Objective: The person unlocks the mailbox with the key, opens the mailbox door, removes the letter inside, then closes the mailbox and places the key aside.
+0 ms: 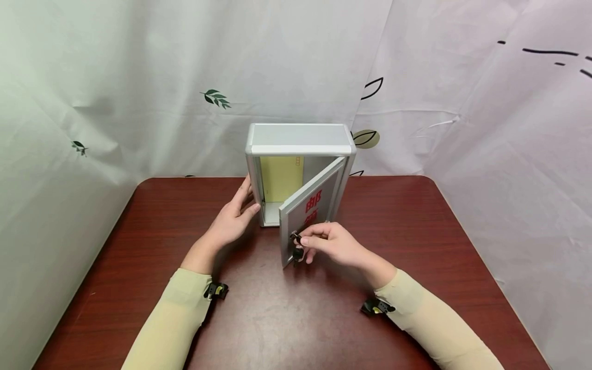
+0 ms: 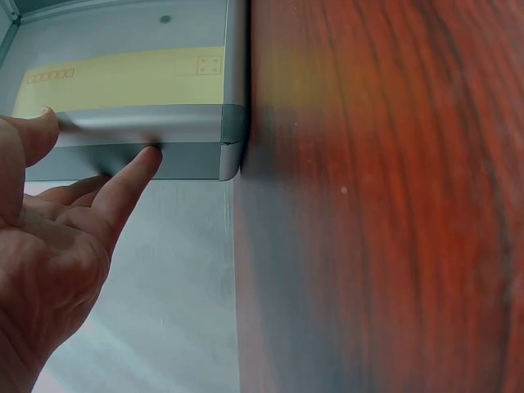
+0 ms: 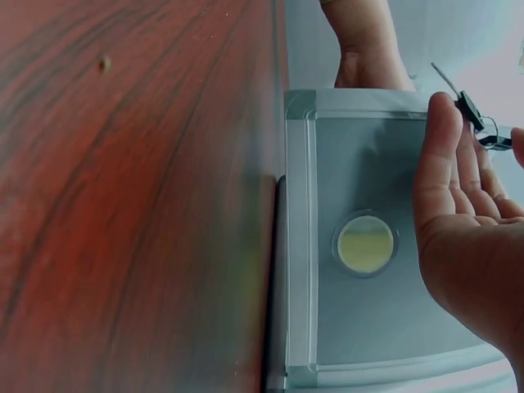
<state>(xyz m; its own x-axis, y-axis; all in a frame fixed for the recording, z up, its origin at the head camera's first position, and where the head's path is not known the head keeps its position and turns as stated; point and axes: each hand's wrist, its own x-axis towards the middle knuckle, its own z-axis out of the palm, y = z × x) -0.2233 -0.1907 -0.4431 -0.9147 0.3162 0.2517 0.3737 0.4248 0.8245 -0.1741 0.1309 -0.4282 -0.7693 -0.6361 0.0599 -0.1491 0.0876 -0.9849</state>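
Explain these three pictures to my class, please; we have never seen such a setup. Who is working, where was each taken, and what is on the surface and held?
There is no machine here: a person works with two bare hands. The wide picture comes from a camera on the head, looking down; the others come from one camera on each wrist.

A metal box stands on the reddish-brown table. Its door, with red writing, is open, showing a yellow envelope inside. The left hand rests against the box's side. The right hand holds a small bunch of keys at the door's front.
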